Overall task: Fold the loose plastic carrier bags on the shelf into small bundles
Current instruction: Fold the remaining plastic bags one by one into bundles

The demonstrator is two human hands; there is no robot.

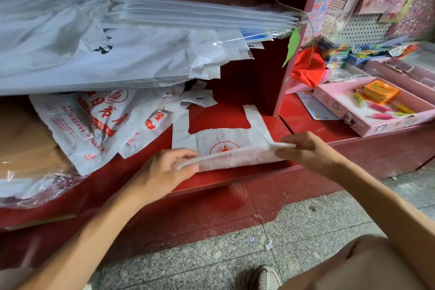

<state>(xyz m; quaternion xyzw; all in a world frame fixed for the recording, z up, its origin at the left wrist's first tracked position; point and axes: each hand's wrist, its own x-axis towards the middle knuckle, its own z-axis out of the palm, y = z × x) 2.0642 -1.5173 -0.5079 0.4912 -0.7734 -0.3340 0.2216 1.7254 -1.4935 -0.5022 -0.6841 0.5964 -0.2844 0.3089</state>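
Observation:
A white carrier bag with a red sun logo (226,141) lies flat on the red shelf (216,115), handles pointing away from me. Its near edge is lifted and folded over toward the handles. My left hand (164,172) pinches the left end of that folded edge. My right hand (303,150) pinches the right end. To the left lie more loose white bags with red print (94,125), crumpled and overlapping.
A big heap of white and clear bags (106,42) overhangs the shelf at the back left. Brown cardboard under clear wrap (26,143) sits at the far left. A pink tray of stationery (374,110) stands on the right shelf beyond a pink post (292,59).

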